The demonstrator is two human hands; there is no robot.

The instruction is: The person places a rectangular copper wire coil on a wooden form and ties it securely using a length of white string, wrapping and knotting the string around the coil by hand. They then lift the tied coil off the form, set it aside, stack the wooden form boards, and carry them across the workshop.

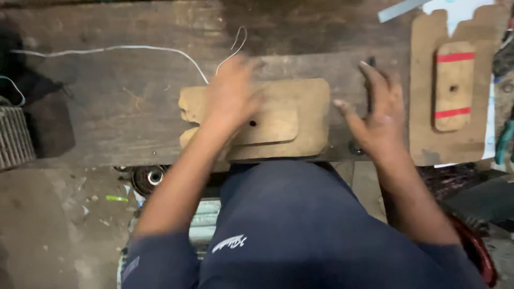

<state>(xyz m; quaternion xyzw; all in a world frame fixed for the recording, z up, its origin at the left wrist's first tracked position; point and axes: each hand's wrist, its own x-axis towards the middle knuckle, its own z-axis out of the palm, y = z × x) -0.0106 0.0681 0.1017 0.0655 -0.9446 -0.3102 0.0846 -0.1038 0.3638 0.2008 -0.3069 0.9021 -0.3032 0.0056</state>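
Note:
A tan wooden template (300, 115) lies flat on the dark wooden workbench (123, 107), with a smaller rounded wooden block and a centre hole on top of it. My left hand (230, 93) rests on the left part of this template, fingers spread and blurred by motion. My right hand (377, 115) hovers open just right of the template, fingers apart, holding nothing. A dark thin object (370, 80) stands behind its fingers.
A second wooden template (425, 96) carrying a block with two red stripes (454, 85) lies at the right. A thin white wire (134, 49) curls across the bench's back. A black bearing-like part (149, 177) sits under the front edge. A ribbed grey object (13, 136) is at far left.

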